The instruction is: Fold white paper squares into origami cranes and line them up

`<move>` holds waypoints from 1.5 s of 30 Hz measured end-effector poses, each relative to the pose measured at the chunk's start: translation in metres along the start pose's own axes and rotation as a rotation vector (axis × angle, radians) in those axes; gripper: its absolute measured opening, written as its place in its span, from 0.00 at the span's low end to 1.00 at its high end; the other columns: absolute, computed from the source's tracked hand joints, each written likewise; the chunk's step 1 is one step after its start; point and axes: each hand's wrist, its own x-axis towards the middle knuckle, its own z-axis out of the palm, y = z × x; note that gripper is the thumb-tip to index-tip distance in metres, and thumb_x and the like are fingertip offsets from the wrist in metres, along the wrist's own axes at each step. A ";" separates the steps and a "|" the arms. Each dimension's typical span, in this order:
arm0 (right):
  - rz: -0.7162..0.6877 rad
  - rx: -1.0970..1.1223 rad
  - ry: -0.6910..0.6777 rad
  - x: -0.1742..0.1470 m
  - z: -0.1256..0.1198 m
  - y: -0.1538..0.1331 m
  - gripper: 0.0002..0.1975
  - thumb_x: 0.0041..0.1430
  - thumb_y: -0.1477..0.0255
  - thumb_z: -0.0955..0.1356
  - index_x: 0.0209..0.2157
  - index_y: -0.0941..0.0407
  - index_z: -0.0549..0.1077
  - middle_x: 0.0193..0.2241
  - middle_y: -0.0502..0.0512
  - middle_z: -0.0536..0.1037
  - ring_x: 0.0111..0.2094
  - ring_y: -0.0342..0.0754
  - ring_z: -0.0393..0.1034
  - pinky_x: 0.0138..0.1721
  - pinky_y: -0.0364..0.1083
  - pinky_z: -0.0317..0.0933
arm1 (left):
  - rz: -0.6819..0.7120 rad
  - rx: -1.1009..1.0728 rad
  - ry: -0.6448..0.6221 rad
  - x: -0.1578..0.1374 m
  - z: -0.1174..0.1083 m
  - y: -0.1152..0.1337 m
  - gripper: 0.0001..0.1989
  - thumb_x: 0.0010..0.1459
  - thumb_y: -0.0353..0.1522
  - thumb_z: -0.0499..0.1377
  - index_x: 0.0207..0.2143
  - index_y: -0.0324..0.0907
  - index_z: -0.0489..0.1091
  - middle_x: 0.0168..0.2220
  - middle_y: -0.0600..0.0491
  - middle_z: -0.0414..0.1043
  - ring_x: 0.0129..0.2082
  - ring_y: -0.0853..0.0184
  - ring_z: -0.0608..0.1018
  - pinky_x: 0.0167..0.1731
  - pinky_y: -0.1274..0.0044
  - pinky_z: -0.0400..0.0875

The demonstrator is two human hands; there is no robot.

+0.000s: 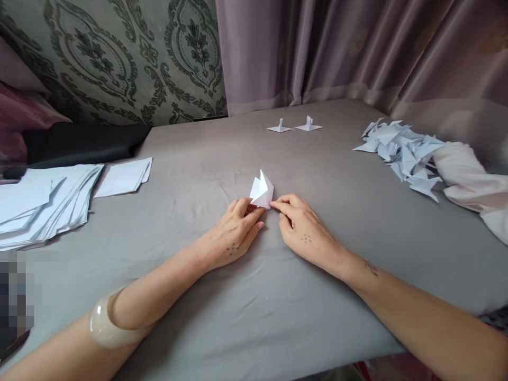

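A partly folded white paper (263, 191) with pointed flaps stands at the middle of the grey cloth, between my two hands. My left hand (238, 227) grips its lower left edge, with the fingertips closed on the paper. At the lower right corner, the index fingertip of my right hand (304, 222) touches the paper. The other fingers of that hand are curled, and I cannot see whether the thumb pinches the paper too. A pale bangle (103, 323) circles my left forearm.
Two folded paper figures (308, 124) stand at the back. A heap of folded papers (408, 151) lies at the right beside a pale cloth (470, 174). Stacked white sheets (59, 201), a smaller sheet pile (124, 177) and a black cloth (83, 142) lie at the left.
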 end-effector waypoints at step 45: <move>-0.230 -0.417 -0.010 -0.005 0.001 -0.024 0.15 0.60 0.76 0.60 0.45 0.60 0.73 0.39 0.59 0.77 0.37 0.51 0.66 0.40 0.51 0.58 | -0.478 -0.504 0.224 0.008 -0.010 -0.002 0.15 0.53 0.25 0.54 0.44 0.43 0.68 0.28 0.58 0.67 0.23 0.74 0.66 0.26 0.81 0.63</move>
